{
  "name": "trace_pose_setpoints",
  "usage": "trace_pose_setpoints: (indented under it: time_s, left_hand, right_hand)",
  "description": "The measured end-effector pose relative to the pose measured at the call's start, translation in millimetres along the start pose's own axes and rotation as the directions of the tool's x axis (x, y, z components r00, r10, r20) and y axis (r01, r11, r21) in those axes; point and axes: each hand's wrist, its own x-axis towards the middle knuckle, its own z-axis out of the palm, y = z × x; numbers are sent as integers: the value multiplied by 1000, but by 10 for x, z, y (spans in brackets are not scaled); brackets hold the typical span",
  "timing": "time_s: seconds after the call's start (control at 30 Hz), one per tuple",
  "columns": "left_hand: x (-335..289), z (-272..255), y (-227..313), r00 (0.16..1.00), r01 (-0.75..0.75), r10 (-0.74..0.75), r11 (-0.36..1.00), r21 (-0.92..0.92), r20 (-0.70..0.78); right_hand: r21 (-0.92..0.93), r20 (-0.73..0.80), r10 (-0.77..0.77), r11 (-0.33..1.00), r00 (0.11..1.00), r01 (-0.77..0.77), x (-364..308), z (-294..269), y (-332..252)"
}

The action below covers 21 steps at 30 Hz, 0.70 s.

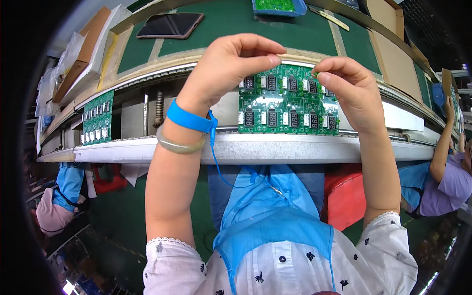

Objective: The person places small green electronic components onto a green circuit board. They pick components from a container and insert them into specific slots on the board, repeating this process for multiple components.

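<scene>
In front of me a green circuit board panel (270, 104) lies across the conveyor rails, bearing rows of black digit displays and white connectors. Above its far edge my left hand (236, 61) is closed, thumb and index fingertip close together; whatever they pinch is too small to make out. A blue wrist strap (188, 118) with a coiled cord and a pale bangle (180, 142) circle that arm. Over the panel's far right part, my right hand (348, 86) pinches a tiny green component (314, 74) between thumb and index finger. Small green parts stand along the panel's right side.
A second circuit board (97, 118) sits on the rails at left. Beyond the rails lie a phone (170, 25), a blue tray (280, 12) of small green parts and a pale slim tool (335, 20). Co-workers sit at both sides; a red stool (344, 196) stands below.
</scene>
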Motion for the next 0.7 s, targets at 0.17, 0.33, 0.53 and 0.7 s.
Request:
trace_pose_setpoints:
  time_s: [0.17, 0.33, 0.53, 0.7]
  left_hand:
    - [26, -35, -37, 1000, 2, -3, 997, 78, 8]
    - [32, -29, -74, 999, -46, 45, 996, 78, 19]
    - [93, -12, -15, 989, 148, -148, 988, -34, 14]
    - [76, -14, -63, 992, 122, -120, 991, -59, 30]
  right_hand:
    - [-12, 17, -15, 1000, 1000, 15, -98, 33, -29]
    - [-122, 23, -18, 992, 1000, 20, -192, 49, -21]
    - [-420, 29, -27, 907, 999, 37, -344, 25, -17]
    - [-690, 138, -209, 681, 968, 246, -424, 60, 112]
